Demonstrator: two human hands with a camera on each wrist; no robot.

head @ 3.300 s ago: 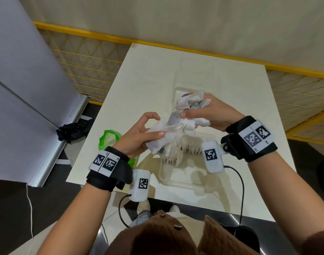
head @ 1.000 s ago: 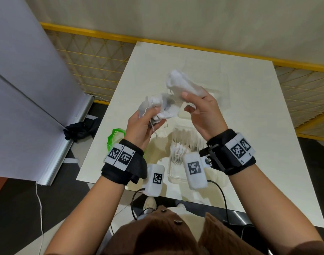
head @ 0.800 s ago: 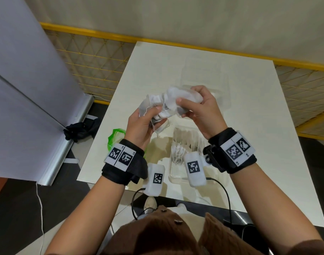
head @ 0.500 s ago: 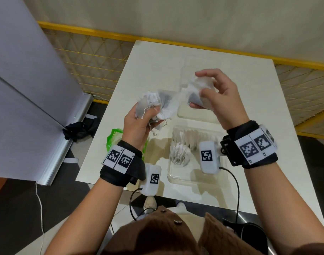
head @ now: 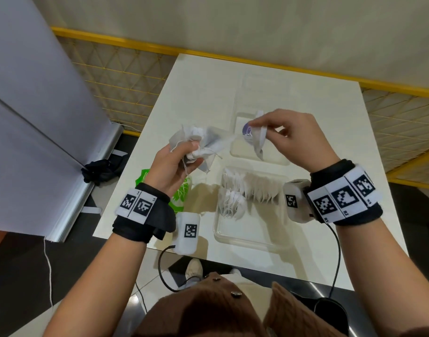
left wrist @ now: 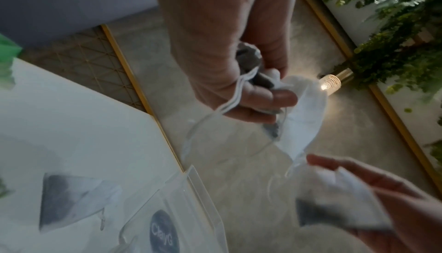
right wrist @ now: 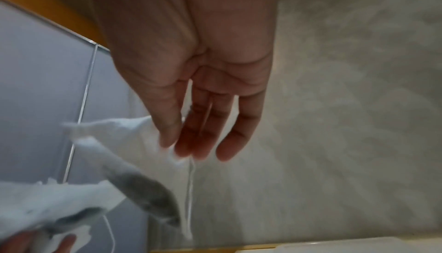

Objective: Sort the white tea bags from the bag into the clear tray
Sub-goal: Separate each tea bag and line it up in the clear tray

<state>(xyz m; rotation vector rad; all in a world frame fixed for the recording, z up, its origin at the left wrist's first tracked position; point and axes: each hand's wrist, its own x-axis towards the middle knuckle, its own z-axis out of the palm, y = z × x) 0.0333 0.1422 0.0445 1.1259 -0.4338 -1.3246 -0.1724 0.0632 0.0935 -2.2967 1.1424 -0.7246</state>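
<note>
Pinched between the thumb and fingertips of the right hand [head: 291,137], a single white tea bag [head: 258,139] is held in the air above a clear lid [head: 237,152] with a round dark label that lies near the middle of the table [head: 208,93]. A thin string is seen running from this bag to a bunch of tea bags [head: 198,144] gripped in the left hand [head: 174,166], whose fingers are curled tightly round it; strings hang loose from the bunch. In the left wrist view the curled fingers [left wrist: 270,100] are seen closed on the crumpled bags, and in the right wrist view the thumb and fingertips [right wrist: 189,143] are pressed together on a corner of the white bag. Below the hands, toward the table's near edge, a clear tray [head: 233,237] is set, and rows of white tea bags [head: 252,188] are stood upright in its far half. A green-printed bag [head: 181,195] is partly hidden under the left wrist, at the table's left edge. Black wristbands with printed markers are worn on both wrists, and a white camera unit [head: 187,232] with a cable is carried under each. A yellow rail [head: 135,45] is seen beyond the table's far edge.
</note>
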